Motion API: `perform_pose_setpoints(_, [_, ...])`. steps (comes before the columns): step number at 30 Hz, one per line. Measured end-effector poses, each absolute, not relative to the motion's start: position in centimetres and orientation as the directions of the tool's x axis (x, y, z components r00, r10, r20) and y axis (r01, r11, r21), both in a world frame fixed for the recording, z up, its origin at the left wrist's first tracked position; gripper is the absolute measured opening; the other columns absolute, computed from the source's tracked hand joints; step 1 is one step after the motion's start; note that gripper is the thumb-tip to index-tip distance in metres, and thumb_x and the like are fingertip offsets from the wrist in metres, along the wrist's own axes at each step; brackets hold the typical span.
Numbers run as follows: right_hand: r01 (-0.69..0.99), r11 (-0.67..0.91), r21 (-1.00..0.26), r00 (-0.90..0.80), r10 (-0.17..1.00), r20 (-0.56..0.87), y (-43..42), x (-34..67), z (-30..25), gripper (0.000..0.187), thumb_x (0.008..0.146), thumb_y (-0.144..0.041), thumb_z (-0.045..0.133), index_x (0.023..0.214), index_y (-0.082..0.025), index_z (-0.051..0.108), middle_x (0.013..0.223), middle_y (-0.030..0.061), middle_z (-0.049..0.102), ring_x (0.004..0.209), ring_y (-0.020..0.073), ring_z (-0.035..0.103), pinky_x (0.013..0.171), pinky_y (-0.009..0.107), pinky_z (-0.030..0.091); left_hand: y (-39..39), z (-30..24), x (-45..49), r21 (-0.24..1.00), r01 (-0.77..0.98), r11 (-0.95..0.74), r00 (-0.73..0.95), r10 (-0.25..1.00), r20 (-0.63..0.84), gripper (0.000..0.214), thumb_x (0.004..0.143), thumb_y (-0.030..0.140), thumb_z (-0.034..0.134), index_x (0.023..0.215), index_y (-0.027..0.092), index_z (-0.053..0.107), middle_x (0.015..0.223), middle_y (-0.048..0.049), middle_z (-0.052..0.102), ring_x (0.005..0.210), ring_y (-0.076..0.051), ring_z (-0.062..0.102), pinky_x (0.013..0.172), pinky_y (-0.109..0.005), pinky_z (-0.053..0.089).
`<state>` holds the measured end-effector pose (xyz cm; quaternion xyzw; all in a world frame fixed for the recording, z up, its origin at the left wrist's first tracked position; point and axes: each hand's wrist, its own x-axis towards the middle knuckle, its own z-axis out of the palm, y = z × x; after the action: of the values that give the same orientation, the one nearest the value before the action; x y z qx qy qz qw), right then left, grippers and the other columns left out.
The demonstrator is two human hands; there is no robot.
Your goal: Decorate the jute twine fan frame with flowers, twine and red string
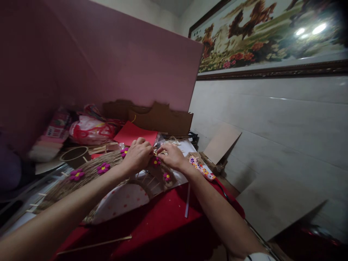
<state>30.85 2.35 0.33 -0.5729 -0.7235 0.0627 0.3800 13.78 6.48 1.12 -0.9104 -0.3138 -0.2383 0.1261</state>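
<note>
A rope-wound craft piece (89, 163) with magenta felt-like flowers (103, 168) arches across the table. My left hand (138, 155) is closed at its top, fingers curled down near a flower (156, 161). Close beside it, my right hand (172, 156) has thumb and fingers pinched together at the same spot. What either hand grips is too small and covered to make out. Below the arch lies a white dotted fabric piece (122, 203). To the right of my right hand is a flower-patterned tool (201, 168) with a dark cord.
A red cloth (163, 221) covers the table front; a translucent stick (187, 201) and a thin wooden stick (95, 244) lie on it. Behind stand red card (133, 133), cut cardboard (163, 117), a plastic bag (92, 128) and a brown ring (74, 154). A tiled wall rises right.
</note>
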Motion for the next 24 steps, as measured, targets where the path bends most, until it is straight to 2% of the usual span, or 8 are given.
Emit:
perform_pose_setpoints(3, [0.73,0.359,-0.581,-0.08,0.89,0.45,3.7,30.9,0.1,0.007,0.067,-0.015,0.07,0.07,-0.021,0.071,0.081,0.0028,0.067,0.085,0.0198,0.058,0.081,0.033,0.042,6.4,0.9,13.9,-0.079,0.656,-0.75,0.669,0.531,0.52,0.018,0.082,0.029,0.055,0.075,0.021,0.069,0.085,-0.0089,0.067,0.093,-0.028,0.046,0.074,-0.04,0.035])
perform_pose_setpoints(8, [0.642,0.405,-0.651,-0.114,0.89,0.441,4.9,31.0,-1.2,0.016,0.078,-0.013,0.056,0.073,-0.017,0.071,0.074,0.0018,0.067,0.071,0.0139,0.06,0.066,0.025,0.044,6.4,0.5,13.8,-0.063,0.682,-0.729,0.635,0.547,0.545,0.019,0.083,0.03,0.055,0.078,0.02,0.07,0.088,-0.008,0.068,0.094,-0.028,0.046,0.076,-0.04,0.036])
perform_pose_setpoints(12, [0.597,0.441,-0.67,-0.118,0.874,0.471,4.7,31.0,-1.8,0.007,0.073,-0.015,0.064,0.073,-0.017,0.07,0.078,0.0015,0.068,0.078,0.0153,0.06,0.071,0.026,0.045,6.3,0.4,13.7,-0.03,0.693,-0.72,0.608,0.562,0.561,0.016,0.082,0.029,0.057,0.078,0.02,0.07,0.089,-0.0075,0.069,0.093,-0.027,0.047,0.077,-0.04,0.037])
perform_pose_setpoints(19, [0.562,0.48,-0.674,-0.097,0.847,0.523,4.6,30.8,-2.1,0.008,0.071,-0.01,0.065,0.071,-0.018,0.068,0.082,0.0022,0.066,0.086,0.0165,0.058,0.081,0.03,0.043,6.6,0.1,13.9,0.062,0.67,-0.74,0.574,0.57,0.588,0.016,0.083,0.026,0.056,0.08,0.019,0.07,0.089,-0.0077,0.069,0.093,-0.025,0.047,0.081,-0.04,0.038])
perform_pose_setpoints(24, [0.555,0.492,-0.671,-0.092,0.838,0.539,4.7,30.7,-2.1,0.011,0.07,-0.008,0.064,0.067,-0.018,0.064,0.082,0.0015,0.067,0.084,0.0158,0.059,0.084,0.031,0.042,7.2,-0.5,13.9,0.081,0.64,-0.764,0.569,0.542,0.619,0.021,0.087,0.027,0.051,0.084,0.021,0.07,0.088,-0.0069,0.069,0.091,-0.024,0.047,0.08,-0.04,0.038])
